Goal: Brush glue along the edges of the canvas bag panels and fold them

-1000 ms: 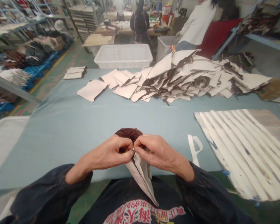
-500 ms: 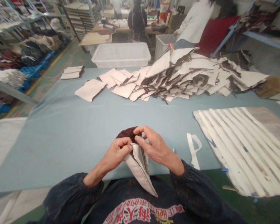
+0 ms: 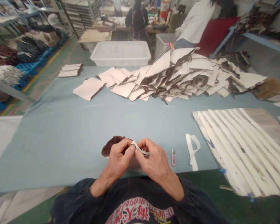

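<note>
My left hand and my right hand meet close together near the table's front edge. Both pinch the pale edge of a brown-and-cream fabric piece, thumbs almost touching. Its dark brown side bulges out left of my left hand; much of the cream part is hidden beneath my hands. To the right of my right hand lie small pink thread snips and a looped white strip.
A large heap of cream fabric pieces with brown edges covers the back of the blue-green table. White strips lie on a board at right. Beyond stand a white bin and a person in white.
The fabric piece has been turned, its brown part now further left and lower. Both hands have come together on its edge. The thread snips are now uncovered.
</note>
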`<action>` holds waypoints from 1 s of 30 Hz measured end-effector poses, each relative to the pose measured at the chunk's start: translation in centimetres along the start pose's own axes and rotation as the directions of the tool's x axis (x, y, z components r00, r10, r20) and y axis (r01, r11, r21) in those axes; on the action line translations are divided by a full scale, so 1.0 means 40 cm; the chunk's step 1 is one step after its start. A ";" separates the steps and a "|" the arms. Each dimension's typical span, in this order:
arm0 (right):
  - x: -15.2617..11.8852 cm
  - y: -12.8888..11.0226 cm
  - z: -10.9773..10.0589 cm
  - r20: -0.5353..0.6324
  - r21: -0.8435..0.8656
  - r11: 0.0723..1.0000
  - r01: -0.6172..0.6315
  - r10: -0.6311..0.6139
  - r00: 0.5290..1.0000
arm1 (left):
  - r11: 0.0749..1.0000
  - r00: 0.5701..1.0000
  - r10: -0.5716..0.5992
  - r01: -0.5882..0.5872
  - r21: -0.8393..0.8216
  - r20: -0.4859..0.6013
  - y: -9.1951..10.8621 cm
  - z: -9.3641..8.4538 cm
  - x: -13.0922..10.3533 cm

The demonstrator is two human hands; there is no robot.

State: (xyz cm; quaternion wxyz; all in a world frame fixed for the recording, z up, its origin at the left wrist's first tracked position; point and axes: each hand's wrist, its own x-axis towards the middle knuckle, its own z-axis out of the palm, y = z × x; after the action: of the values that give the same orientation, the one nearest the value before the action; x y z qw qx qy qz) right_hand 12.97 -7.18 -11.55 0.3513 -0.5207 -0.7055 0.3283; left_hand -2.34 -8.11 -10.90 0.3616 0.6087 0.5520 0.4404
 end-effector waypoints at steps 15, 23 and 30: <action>0.028 0.036 0.001 0.178 0.146 0.988 0.055 -0.081 0.981 | 0.985 0.988 -0.063 0.039 0.167 0.143 -0.004 -0.024 0.026; 0.043 0.077 0.037 0.323 0.504 0.851 -0.145 -0.030 0.946 | 0.964 0.973 -0.232 0.232 -0.133 0.019 -0.026 0.015 0.022; 0.039 0.077 0.023 0.391 0.690 0.681 -0.246 -0.066 0.918 | 0.653 0.881 -0.402 0.468 -0.595 0.251 -0.042 0.034 0.017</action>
State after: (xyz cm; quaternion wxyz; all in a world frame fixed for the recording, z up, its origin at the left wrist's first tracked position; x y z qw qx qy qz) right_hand 13.42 -5.02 -14.37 0.3660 -0.2980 -0.5444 0.6935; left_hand -1.65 -7.15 -12.82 0.6677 0.3186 0.4796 0.4719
